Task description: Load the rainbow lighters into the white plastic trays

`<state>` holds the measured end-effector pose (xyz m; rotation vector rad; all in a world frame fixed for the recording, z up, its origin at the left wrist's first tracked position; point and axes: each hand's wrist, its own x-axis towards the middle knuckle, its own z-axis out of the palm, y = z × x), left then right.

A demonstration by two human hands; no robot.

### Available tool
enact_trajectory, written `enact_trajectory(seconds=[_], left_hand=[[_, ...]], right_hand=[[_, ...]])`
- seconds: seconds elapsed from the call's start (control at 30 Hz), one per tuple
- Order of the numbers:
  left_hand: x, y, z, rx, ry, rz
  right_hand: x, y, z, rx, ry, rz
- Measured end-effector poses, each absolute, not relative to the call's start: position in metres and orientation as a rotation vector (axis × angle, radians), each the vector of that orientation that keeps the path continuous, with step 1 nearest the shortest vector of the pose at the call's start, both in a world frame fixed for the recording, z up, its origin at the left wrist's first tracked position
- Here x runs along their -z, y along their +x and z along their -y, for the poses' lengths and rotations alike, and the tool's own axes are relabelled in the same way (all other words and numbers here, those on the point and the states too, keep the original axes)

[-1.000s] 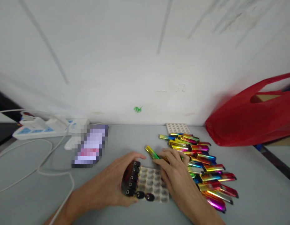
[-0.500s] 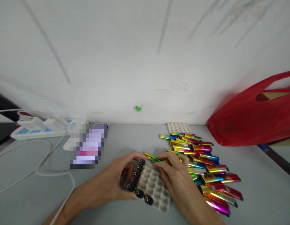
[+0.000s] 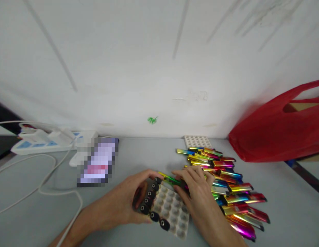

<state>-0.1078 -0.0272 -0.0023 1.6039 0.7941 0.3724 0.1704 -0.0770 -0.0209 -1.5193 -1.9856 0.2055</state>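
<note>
Left hand (image 3: 128, 202) is gripping the tray (image 3: 172, 209); right hand (image 3: 197, 192) is pinching a lighter (image 3: 169, 179), seating it. Next likely needs lining up an empty slot.

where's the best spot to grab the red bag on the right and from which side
Probably by its handle loop, coming from above and the left. The red bag lies slumped against the wall on the table, and the loop arches up clear of the body, leaving an opening for fingers. The body looks loose and slippery, and the right hand is the nearer one.
</note>
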Motion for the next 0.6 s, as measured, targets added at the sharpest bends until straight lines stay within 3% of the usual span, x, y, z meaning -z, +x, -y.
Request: enact_trajectory(seconds=[0.2,0.33,0.6], left_hand=[[-0.003,-0.105,0.028,-0.381,1.569,-0.769],[-0.005,-0.104,0.028,-0.377,1.552,-0.784],[-0.002,-0.104,0.029,-0.326,1.571,-0.832]], right_hand=[[0.013,0.173,0.077,-0.153,-1.486,2.17],[0.006,0.169,0.083,-0.197,-1.482,1.945],[-0.013,0.165,0.085,-1.049,-1.22,1.145]])
